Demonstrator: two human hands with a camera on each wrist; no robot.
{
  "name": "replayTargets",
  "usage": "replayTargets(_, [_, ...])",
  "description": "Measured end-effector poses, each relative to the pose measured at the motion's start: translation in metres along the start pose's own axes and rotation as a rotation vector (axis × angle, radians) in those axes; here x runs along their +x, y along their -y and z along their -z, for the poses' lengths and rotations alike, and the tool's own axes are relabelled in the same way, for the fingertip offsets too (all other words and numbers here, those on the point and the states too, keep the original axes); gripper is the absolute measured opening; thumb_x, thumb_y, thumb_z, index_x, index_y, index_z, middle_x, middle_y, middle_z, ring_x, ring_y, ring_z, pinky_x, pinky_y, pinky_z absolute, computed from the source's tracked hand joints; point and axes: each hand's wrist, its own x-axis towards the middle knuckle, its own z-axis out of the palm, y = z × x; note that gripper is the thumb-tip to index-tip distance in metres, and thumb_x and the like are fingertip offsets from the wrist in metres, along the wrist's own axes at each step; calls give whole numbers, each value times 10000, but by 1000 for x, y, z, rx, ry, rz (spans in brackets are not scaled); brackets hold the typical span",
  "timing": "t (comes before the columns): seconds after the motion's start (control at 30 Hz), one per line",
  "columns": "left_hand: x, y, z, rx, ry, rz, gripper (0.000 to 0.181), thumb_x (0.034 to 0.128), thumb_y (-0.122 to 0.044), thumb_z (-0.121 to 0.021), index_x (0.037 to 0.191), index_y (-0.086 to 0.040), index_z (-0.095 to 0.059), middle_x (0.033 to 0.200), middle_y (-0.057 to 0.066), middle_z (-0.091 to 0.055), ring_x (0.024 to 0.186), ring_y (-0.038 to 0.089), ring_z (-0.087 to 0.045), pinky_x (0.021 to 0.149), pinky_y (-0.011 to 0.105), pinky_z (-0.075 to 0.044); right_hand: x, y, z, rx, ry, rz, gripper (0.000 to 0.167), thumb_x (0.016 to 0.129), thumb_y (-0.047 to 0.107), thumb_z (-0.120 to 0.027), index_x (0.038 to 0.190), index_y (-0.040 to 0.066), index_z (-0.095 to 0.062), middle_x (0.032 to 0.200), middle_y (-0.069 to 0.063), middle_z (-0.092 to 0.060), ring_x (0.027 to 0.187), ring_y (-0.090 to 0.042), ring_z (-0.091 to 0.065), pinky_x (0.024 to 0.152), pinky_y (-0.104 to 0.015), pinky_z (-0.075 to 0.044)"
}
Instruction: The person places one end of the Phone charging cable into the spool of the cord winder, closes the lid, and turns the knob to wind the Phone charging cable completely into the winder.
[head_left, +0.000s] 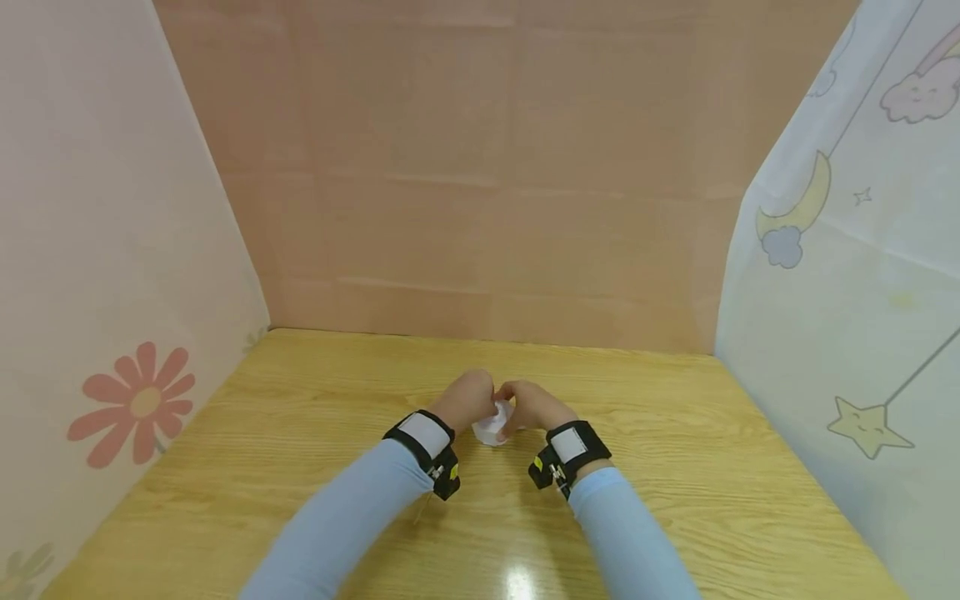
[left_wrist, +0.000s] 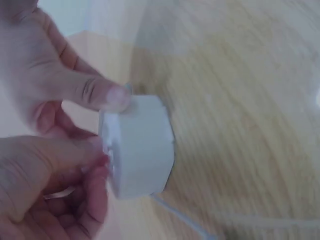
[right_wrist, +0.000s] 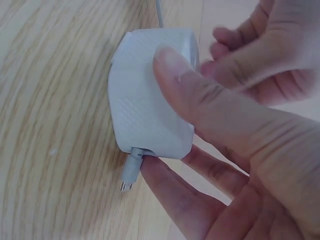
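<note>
A white case [head_left: 487,429] with flat sides, which looks like a cable winder, is between both hands low over the table. A grey cable end with a small metal USB plug [right_wrist: 131,167] sticks out of one end. From the opposite end runs a thin cord [left_wrist: 182,219]. My right hand [head_left: 534,404] grips the case, thumb along its textured side and fingers beneath. My left hand [head_left: 467,397] has its fingers curled, with thumb and fingertip pinching at the face of the case; the exact part between them is hidden.
The wooden table [head_left: 337,375] reaches back to a brown paper-like wall [head_left: 495,208]. A white sheet with a red flower [head_left: 142,404] hangs at left, another with moons and stars [head_left: 862,275] at right. Black wrist straps with cameras are on both wrists.
</note>
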Motion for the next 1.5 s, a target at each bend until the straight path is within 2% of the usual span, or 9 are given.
replayTargets(0.27, [4,-12,-6,152,-13,77,88,791,-12,-742,741,-56,-685,723,33,-651,601,115,-454,515,264,-394,3,-2,-2,-24,-9,5,570,663,98,-886,1164,56,-618,1122,-68,-637,961,-210,-574,900,-401,-490])
replayTargets(0.37, [8,-9,-7,236,-15,25,183,813,-47,-729,672,-124,-642,692,-8,-621,587,99,-450,492,260,-378,3,0,0,-22,-4,3,605,658,95,-889,1194,47,-613,1128,-74,-642,973,-212,-585,904,-404,-492])
replayTargets(0.53, [16,2,-7,336,-21,-207,347,812,-23,-688,555,-181,-515,633,-57,-502,598,93,-396,518,228,-327,1,3,5,-20,3,-20,649,655,100,-893,1233,49,-602,1139,-72,-646,997,-228,-596,900,-418,-492])
replayTargets(0.73, [21,14,-7,378,2,-477,266,841,-28,-679,645,-184,-589,617,-89,-377,607,63,-326,572,194,-277,4,1,4,3,21,-33,746,672,108,-885,1334,54,-546,1198,-70,-632,1018,-211,-598,902,-392,-492])
replayTargets(0.87, [19,22,-7,502,-57,-673,198,852,-106,-711,695,-213,-655,623,-124,-481,601,26,-376,587,158,-326,6,0,2,14,27,-14,771,667,104,-886,1350,42,-532,1203,-79,-632,1033,-219,-599,908,-394,-489])
replayTargets(0.97, [16,27,-8,660,-127,-810,96,848,-168,-729,829,-262,-732,806,-168,-666,692,-12,-541,667,145,-453,7,-1,0,16,32,-3,774,662,107,-890,1344,35,-532,1198,-85,-632,1022,-221,-601,891,-393,-496])
replayTargets(1.17, [15,37,-11,867,-219,-989,200,852,-196,-738,1027,-293,-738,1037,-161,-694,904,20,-627,811,200,-503,8,2,-1,0,33,10,603,656,108,-895,1183,62,-605,1064,-46,-646,888,-179,-589,798,-343,-504])
replayTargets(1.33, [13,39,-12,907,-248,-974,185,869,-194,-722,1024,-295,-739,1032,-152,-697,900,22,-629,808,207,-508,8,3,-1,11,35,10,627,660,102,-891,1212,56,-598,1077,-47,-648,892,-176,-589,806,-350,-504])
replayTargets(1.5, [9,23,-8,782,-114,-719,106,915,-176,-664,856,-229,-735,848,-93,-687,693,42,-592,644,189,-496,7,3,-2,38,29,6,746,663,84,-885,1330,65,-554,1192,-65,-637,1010,-201,-599,908,-399,-490])
